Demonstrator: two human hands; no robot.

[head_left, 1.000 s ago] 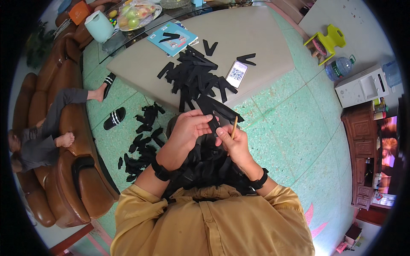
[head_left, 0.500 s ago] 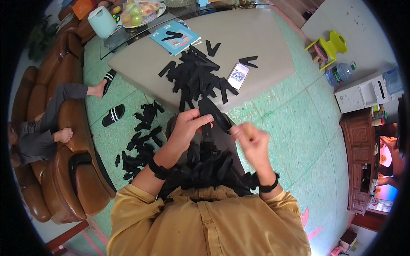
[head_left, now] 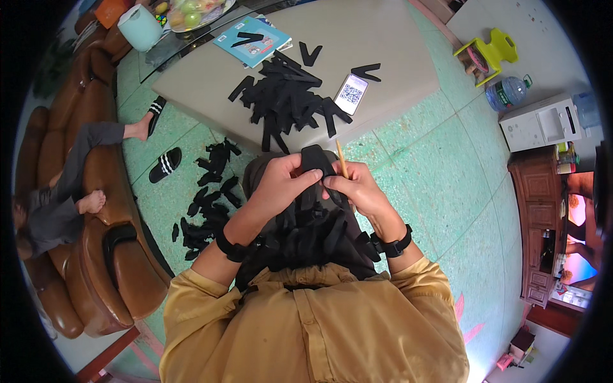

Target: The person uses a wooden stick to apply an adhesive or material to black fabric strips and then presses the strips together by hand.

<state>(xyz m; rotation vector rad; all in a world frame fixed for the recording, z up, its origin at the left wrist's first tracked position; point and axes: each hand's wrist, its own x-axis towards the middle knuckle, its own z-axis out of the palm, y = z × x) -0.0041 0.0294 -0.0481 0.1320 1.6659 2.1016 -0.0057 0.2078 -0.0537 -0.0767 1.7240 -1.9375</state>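
Note:
A folded black fabric piece is held up above my lap. My left hand pinches it between thumb and fingers. From the other side my right hand closes around a thin wooden stick, its thumb tip against the fabric's edge. Below the hands, more black fabric pieces lie heaped across my lap. On the beige padded table in front, a pile of flat V-shaped black strips sits beside a lit phone showing a square code.
Small black pieces lie on the green floor to the left, near a striped slipper. Another person's leg rests on the brown leather sofa. A blue book lies on the table. A water bottle stands far right.
My right hand, blurred and lower before, has come up and in against the black fabric piece. The wooden stick now shows upright in it. The view has shifted slightly.

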